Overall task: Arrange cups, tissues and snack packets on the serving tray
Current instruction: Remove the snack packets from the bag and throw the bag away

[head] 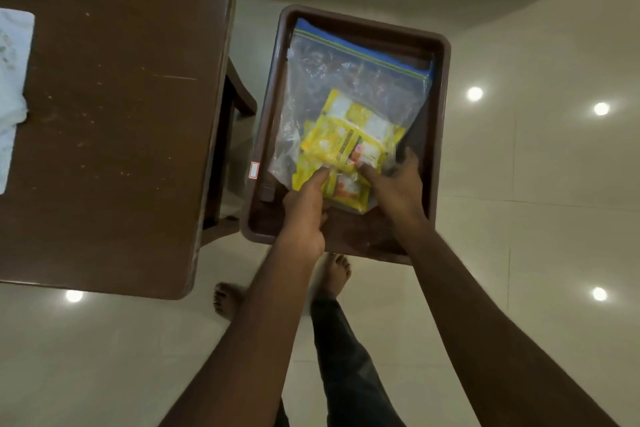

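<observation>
Head view, read left to right. At the far left a white cloth (14, 87) lies on the brown surface (114, 121); whether it is the tissues cannot be told. Just right of the surface, over the floor (536, 201), a brown tray (441, 114) is seen; its support is not shown. Inside the tray lies a clear zip bag (346, 80) with a blue seal, holding the yellow snack packets (349, 135) bunched at its near end. No cups are in view.

The left hand (304, 211) is laid on the bag's near edge, its fingers (317, 178) pressed together and flat on a packet. The right hand (398, 187) is set beside it, its fingers (367, 172) slightly spread and bearing on the packets through the plastic; a true pinch cannot be confirmed.

The step in hand is judged to be the settling of the packets on the tray. It is best done with the bag flattened, squared to the tray walls, and kept to one side so that room is left for cups and tissues.
</observation>
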